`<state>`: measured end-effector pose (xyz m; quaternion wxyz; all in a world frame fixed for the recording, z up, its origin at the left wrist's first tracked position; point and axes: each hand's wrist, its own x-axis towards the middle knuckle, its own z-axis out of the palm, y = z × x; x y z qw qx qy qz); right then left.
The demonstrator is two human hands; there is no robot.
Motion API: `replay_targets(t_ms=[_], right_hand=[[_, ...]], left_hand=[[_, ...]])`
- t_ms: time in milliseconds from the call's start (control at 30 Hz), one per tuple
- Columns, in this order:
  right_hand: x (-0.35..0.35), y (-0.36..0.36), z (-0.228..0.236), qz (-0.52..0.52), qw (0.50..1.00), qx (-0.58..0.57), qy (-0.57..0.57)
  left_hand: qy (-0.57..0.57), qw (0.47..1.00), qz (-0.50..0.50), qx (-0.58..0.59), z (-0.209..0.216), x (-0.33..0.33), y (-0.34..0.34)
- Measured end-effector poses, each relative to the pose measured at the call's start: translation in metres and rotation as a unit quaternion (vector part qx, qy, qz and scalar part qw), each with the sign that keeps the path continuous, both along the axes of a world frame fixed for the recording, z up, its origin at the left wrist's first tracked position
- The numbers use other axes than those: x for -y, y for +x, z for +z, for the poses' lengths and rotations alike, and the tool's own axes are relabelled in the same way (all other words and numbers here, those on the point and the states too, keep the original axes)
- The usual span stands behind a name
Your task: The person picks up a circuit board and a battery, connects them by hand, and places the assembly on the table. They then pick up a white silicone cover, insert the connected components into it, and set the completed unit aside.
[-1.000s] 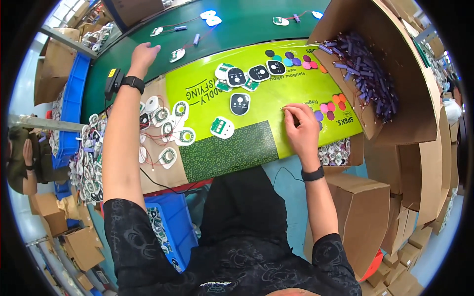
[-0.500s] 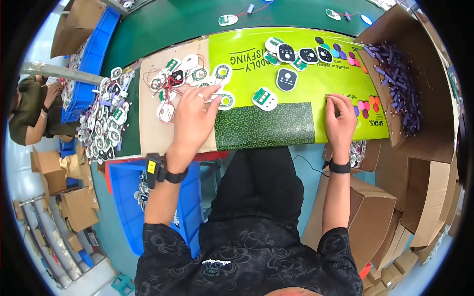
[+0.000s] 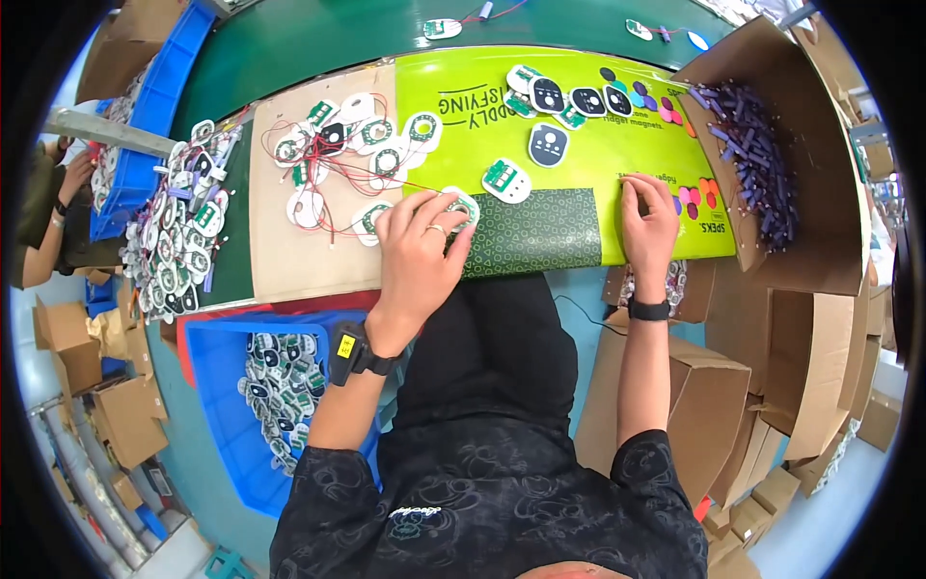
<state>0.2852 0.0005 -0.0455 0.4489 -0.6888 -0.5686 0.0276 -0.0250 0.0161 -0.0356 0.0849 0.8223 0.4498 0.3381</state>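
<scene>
My left hand [image 3: 422,253] is closed on the edge of a white circuit board [image 3: 466,206] with a green ring, near the mat's front edge. Red wires [image 3: 386,179] run from the tangled cluster toward this board. Close by my left fingers lies another white board [image 3: 367,222]. My right hand [image 3: 649,224] rests over the right side of the lime-green mat [image 3: 569,174], fingers curled toward the thumb; anything between the fingertips is too small to make out. Between the hands lies a white board with a green circuit [image 3: 505,180]. Beyond it is a black-faced panel [image 3: 549,145].
More black-faced panels [image 3: 586,101] lie at the mat's far side. A cardboard box [image 3: 820,183] with purple cylinders [image 3: 762,154] stands right. Boards are heaped [image 3: 183,232] at left; a blue bin [image 3: 217,386] below holds several more. A co-worker's arm [image 3: 63,198] shows far left.
My left hand has moved right and nearer to me, drawing a ring board with red wires out of the cluster. My right hand stays nearly in place. The whole view has shifted slightly.
</scene>
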Motion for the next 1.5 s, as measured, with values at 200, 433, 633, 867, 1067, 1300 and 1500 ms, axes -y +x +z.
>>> replay_targets(t_ms=[200, 433, 633, 867, 1067, 1300, 1500], right_hand=[[0.001, 0.002, -0.001, 0.001, 1.0, -0.019, -0.012], [0.003, -0.001, 0.0, 0.015, 1.0, -0.015, -0.016], [0.006, -0.034, 0.012, 0.043, 0.999, 0.007, 0.001], [-0.017, -0.185, 0.029, 0.245, 0.967, 0.06, -0.033], [-0.015, -0.172, 0.018, 0.203, 0.963, 0.176, -0.027], [-0.005, -0.092, 0.026, 0.071, 0.974, 0.201, -0.079], [-0.007, -0.094, 0.027, 0.06, 0.976, 0.204, -0.057]], left_hand=[[0.043, 0.992, 0.092, -0.076, 0.016, -0.013, 0.047], [-0.053, 0.999, -0.001, -0.015, 0.011, -0.008, 0.055], [-0.024, 0.981, -0.068, 0.181, 0.024, 0.047, 0.007], [-0.23, 0.901, 0.071, 0.362, -0.001, 0.053, -0.044], [-0.37, 0.793, 0.061, 0.48, 0.005, 0.028, -0.064], [-0.374, 0.742, 0.07, 0.552, 0.007, 0.022, -0.066], [-0.377, 0.717, 0.08, 0.581, 0.008, 0.022, -0.069]])
